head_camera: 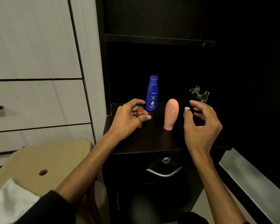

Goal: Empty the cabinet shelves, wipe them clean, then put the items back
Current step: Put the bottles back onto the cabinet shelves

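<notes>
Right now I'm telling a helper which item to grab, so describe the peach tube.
In the dark cabinet, on the shelf above the drawer handle, the peach tube stands cap-down between both hands. Unlike the blue Nivea bottle behind it, it carries a red-bordered label.

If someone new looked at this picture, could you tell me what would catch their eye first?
Against the dark cabinet shelf, the blue lotion bottle stands upright at the back, with the pink tube standing cap-down in front to its right. The left hand holds a small orange item; the right hand holds something small and white.
</notes>
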